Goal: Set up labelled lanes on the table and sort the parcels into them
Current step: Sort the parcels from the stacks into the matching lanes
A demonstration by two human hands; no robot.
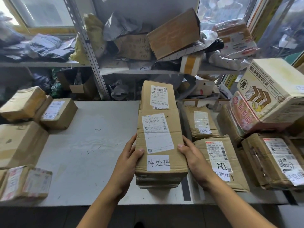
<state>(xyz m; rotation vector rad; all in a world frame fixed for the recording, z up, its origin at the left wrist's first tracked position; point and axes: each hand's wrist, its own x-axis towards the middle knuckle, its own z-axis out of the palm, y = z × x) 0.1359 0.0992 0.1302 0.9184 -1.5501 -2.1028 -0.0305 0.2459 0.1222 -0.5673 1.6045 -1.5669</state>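
Note:
A long brown cardboard parcel (160, 142) with a shipping label and a white "待处理" tag lies in the middle of the grey table (85, 153), on top of a flatter parcel. My left hand (130, 155) grips its left side, thumb on top. My right hand (192, 153) grips its right side the same way. Behind it a second parcel (158, 94) carries the same tag. To the right lie two parcels tagged "处理中", one farther back (199, 122) and one nearer (220, 162).
A taped parcel (276, 160) and a toast carton (271, 89) are stacked at the far right. More boxes stand on the left: one tagged (57, 112), a large one (18, 143), a taped one (26, 183). Metal shelves (92, 51) full of parcels stand behind.

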